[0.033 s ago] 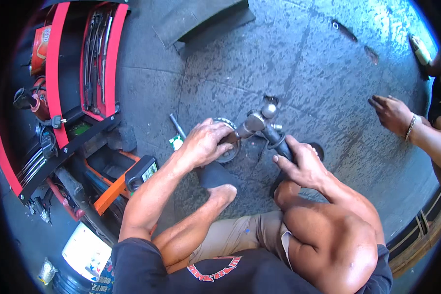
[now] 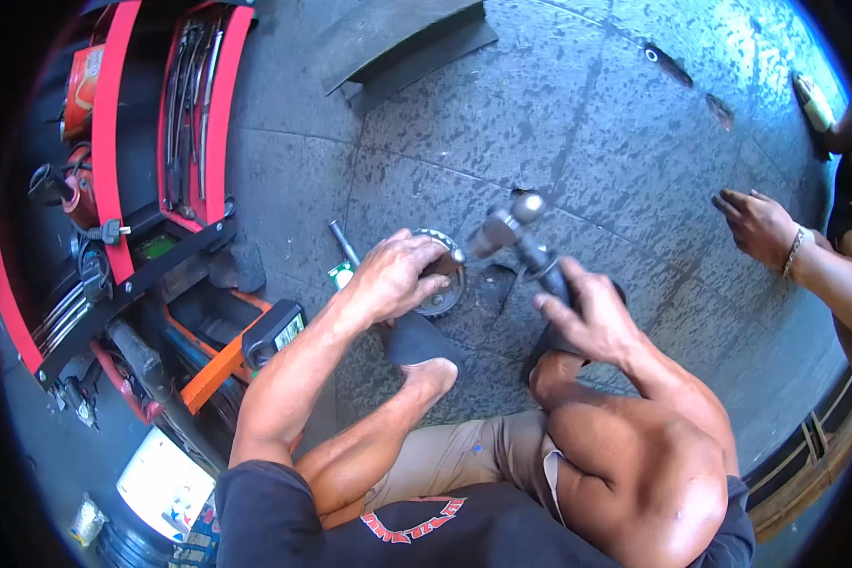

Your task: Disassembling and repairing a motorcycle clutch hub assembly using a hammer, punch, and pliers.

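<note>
One right hand (image 2: 592,312) gripping hammer (image 2: 502,229), fingers wrapped; left hand (image 2: 399,275) curling over round metal part (image 2: 440,302) lying on floor (image 2: 426,185), its hold unclear. Hammering apparently progressing, unfinished; amount left not showing.

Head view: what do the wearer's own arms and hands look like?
Left hand and right hand are both gloveless, with no watch or bracelet visible at the wrist. Forearms are uncovered, without cables. Dark short sleeves belong to a dark shirt with a red-and-white curved print on its front.
</note>
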Tool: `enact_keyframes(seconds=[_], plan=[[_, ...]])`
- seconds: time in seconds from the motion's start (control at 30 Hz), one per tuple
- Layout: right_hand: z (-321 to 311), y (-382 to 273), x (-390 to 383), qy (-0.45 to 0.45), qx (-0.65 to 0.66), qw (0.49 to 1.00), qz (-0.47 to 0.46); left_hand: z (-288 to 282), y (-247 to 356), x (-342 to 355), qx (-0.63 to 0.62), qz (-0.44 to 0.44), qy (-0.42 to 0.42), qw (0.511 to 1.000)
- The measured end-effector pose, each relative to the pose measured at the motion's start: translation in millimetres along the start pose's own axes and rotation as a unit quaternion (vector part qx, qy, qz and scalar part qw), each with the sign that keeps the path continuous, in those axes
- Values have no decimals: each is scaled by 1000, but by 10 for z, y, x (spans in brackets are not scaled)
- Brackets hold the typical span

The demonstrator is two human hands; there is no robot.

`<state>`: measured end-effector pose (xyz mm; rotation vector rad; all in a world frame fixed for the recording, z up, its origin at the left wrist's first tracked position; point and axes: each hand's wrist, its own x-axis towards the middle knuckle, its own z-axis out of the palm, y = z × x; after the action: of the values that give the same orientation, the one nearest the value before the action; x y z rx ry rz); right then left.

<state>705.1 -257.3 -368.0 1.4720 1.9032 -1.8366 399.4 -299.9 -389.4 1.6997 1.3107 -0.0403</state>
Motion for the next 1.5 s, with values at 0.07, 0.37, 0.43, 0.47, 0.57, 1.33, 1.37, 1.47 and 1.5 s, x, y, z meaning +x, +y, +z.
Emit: enact_keyframes(seconds=[0.07, 0.37, 0.43, 0.47, 0.57, 1.33, 1.37, 1.47, 1.5], plan=[[-141, 32, 13, 79, 67, 995, -1, 33, -42, -4, -11, 10, 37, 999], [-571, 844, 340, 398, -269, 877, -4, -228, -309, -187, -224, -205, 156, 940], [-542, 874, 370, 388, -274, 880, 15, -209, -344, -270, -209, -192, 156, 946], [-548, 797, 371, 371, -264, 889, 52, -198, -351, -290, -196, -169, 158, 953], [-482, 858, 392, 348, -264, 897, 66, -100, -369, -332, -220, -144, 184, 947], [-445, 1036, 506, 323, -230, 916, 51, 25, -357, -308, -30, -63, 207, 976], [-449, 1046, 526, 332, -236, 912, 43, -8, -324, -307, -30, -65, 207, 976], [-530, 937, 508, 322, -205, 922, 60, -62, -147, -235, -284, -173, 221, 917], [-563, 834, 518, 300, -164, 936, 83, -26, -155, -234, -282, -178, 225, 916]])
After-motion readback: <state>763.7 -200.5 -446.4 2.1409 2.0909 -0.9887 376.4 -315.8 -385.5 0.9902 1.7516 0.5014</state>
